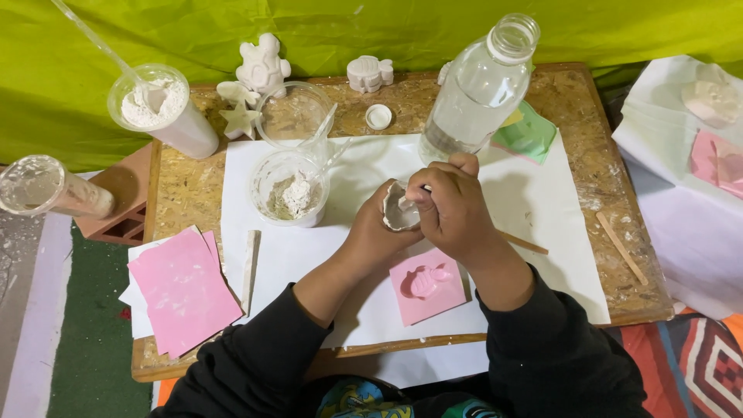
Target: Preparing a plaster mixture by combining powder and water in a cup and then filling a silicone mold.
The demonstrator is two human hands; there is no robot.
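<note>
My left hand cups a small pale bowl holding whitish paste, above the white paper sheet. Over the bowl, my right hand is closed around a thin wooden stick, whose far end pokes out to the right while its tip dips into the paste. Just below both hands lies a pink square mould with an animal-shaped hollow.
A wooden board carries a clear plastic bottle, two clear cups with powder and spoons, a tall powder cup, white plaster figures, a bottle cap, pink sheets and a loose stick.
</note>
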